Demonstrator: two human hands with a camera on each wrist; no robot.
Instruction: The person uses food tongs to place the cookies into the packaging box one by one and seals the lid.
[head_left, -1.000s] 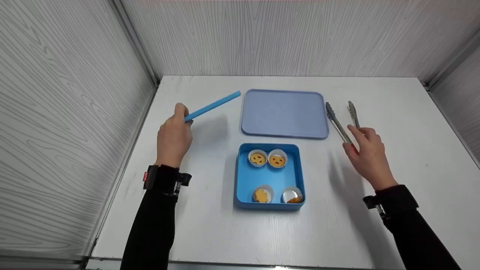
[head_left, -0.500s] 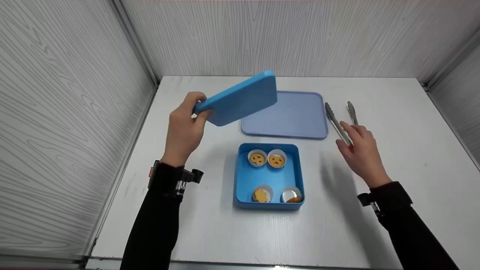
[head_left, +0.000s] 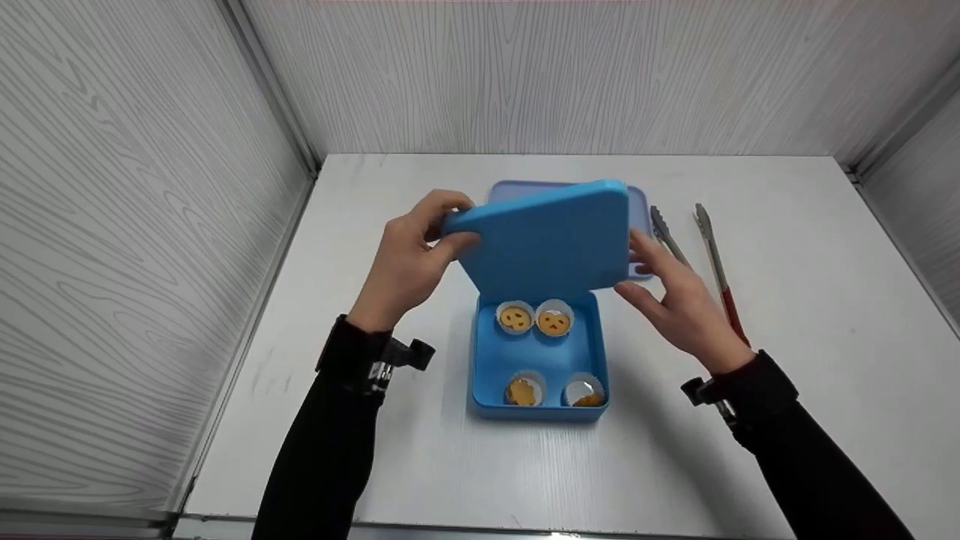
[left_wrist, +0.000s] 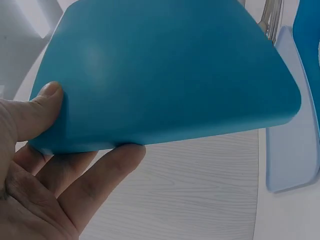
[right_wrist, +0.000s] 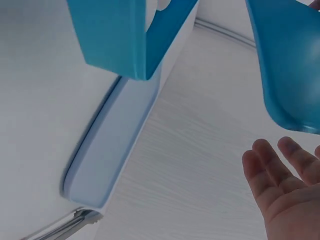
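Observation:
My left hand [head_left: 409,259] pinches the left edge of a blue lid [head_left: 547,240], thumb on the near face and fingers behind. The lid is tilted up over the far side of a blue square box [head_left: 540,413]. Near the lid's right edge is my right hand [head_left: 679,304], fingers spread; the right wrist view shows its fingertips [right_wrist: 261,146] just apart from the lid. Inside the box, two paper cups with face-patterned cookies [head_left: 515,318] sit along the far side. Two more cups stand along the near side, one with a flower-shaped cookie [head_left: 521,391], one with a partly hidden brown piece [head_left: 589,400].
A pale lavender tray [head_left: 525,187] lies behind the box, mostly hidden by the lid. Metal tongs [head_left: 714,247] with red handles lie spread to its right. Wood-grain panels [head_left: 562,82] bound the white table at the back and sides.
My left hand has brought the lid right, from the table's left side to above the box, turning its broad face toward the head camera. My right hand has moved left from the tongs toward the lid.

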